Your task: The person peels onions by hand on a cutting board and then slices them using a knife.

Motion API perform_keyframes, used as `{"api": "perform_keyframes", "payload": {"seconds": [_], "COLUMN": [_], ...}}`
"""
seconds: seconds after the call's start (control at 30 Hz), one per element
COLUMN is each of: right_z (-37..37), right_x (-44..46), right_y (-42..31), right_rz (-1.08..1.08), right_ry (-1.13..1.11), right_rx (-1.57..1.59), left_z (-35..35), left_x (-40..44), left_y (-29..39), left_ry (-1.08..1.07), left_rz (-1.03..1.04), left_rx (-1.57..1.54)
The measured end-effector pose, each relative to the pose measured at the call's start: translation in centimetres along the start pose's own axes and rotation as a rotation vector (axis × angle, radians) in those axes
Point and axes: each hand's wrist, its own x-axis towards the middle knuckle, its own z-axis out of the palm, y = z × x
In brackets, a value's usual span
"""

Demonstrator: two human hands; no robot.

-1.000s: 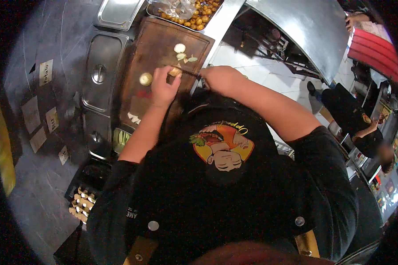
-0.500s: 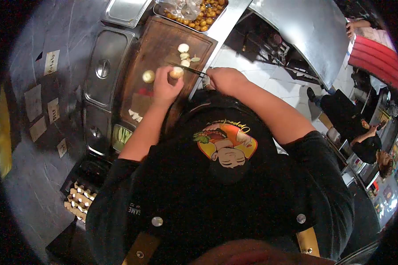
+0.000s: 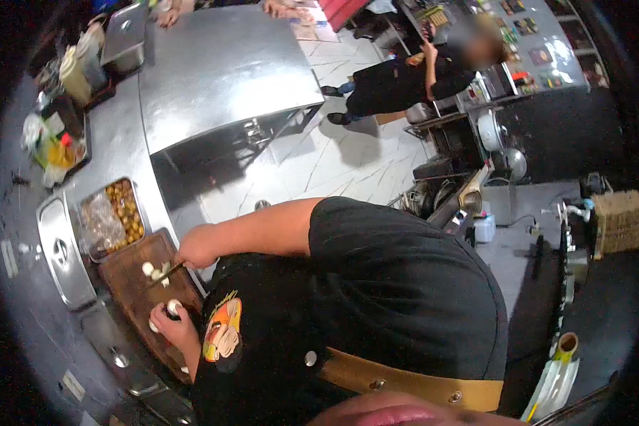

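Observation:
On the wooden cutting board (image 3: 138,284) at the lower left, my left hand (image 3: 174,328) grips a pale, round onion (image 3: 173,307) between thumb and fingers. Another pale piece (image 3: 153,326) lies beside those fingers. My right hand (image 3: 197,246) is closed round the handle of a knife (image 3: 165,274), whose blade points left over the board. By the blade are a white onion piece (image 3: 148,268) and small trimmings (image 3: 165,278). The knife and the held onion are apart.
A tray of small brown round food (image 3: 124,213) with a plastic bag adjoins the board. Lidded steel pans (image 3: 61,250) line its left side. Beyond stands a large steel table (image 3: 224,71). Another person (image 3: 405,82) stands across the aisle; others' hands rest at the table's far edge.
The view has swung round, showing more of the room. The knife has come away from the onion in my left hand, which still holds it.

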Motion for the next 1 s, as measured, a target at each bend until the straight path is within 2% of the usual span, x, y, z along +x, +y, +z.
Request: {"api": "perform_keyframes", "payload": {"seconds": [0.1, 0.2, 0.27, 0.37, 0.43, 0.5, 0.57, 0.6, 0.63, 0.7, 0.73, 0.77, 0.83, 0.87, 0.9, 0.97, 1.0], "right_z": [-0.6, -0.4, -0.4, -1.2, -1.5, -1.7, -2.2, -2.3, -2.1, -2.1, -2.2, -2.2, -2.4, -2.4, -2.5, -3.1, -3.6], "right_x": [-1.1, -2.9, -4.4, -6.0, -6.8, -6.8, -7.2, -7.1, -7.0, -6.9, -6.7, -6.4, -5.8, -5.4, -5.1, -4.8, -5.1], "right_y": [0.6, 1.8, 2.3, 2.3, 1.8, 1.7, 1.4, 1.2, 0.9, 1.1, 1.1, 0.9, 0.6, 0.4, 0.0, -1.1, -1.7], "right_rz": [0.007, 0.04, 0.085, 0.096, 0.114, 0.103, 0.114, 0.134, 0.117, 0.118, 0.139, 0.14, 0.14, 0.135, 0.124, 0.098, 0.106], "right_ry": [0.029, 0.08, 0.157, 0.158, 0.165, 0.19, 0.178, 0.158, 0.163, 0.2, 0.168, 0.172, 0.165, 0.158, 0.148, 0.133, 0.132], "right_rx": [-0.018, 0.004, 0.056, 0.06, 0.027, 0.045, 0.049, 0.065, 0.076, 0.031, -0.011, -0.005, -0.074, -0.074, -0.113, -0.154, -0.188], "left_z": [0.4, 1.1, 1.7, 2.1, 1.5, 2.3, 3.1, 3.1, 2.5, 1.4, 0.6, -0.3, -2.1, -2.5, -2.7, -2.9, -2.8], "left_x": [1.7, 2.7, 2.8, 4.0, 4.7, 5.0, 5.9, 6.4, 6.6, 7.3, 7.4, 7.5, 7.3, 7.3, 7.4, 7.6, 7.4], "left_y": [0.7, 2.7, 3.0, 3.7, 4.9, 3.8, 1.9, 1.5, 0.6, 0.7, 0.6, 1.4, 3.7, 4.5, 5.6, 7.7, 8.0], "left_ry": [0.034, -0.154, -0.213, -0.299, -0.474, -0.373, -0.143, -0.117, -0.116, -0.026, 0.057, 0.053, 0.195, 0.129, 0.134, -0.043, -0.142], "left_rz": [0.167, 0.324, 0.337, 0.39, 0.258, 0.303, 0.334, 0.219, 0.216, -0.196, -0.22, -0.217, 0.154, 0.282, 0.27, 0.508, 0.463], "left_rx": [0.016, 0.069, 0.09, 0.062, 0.017, -0.013, -0.023, -0.055, -0.034, -0.215, -0.214, -0.209, 0.011, 0.033, 0.035, 0.124, 0.202]}}
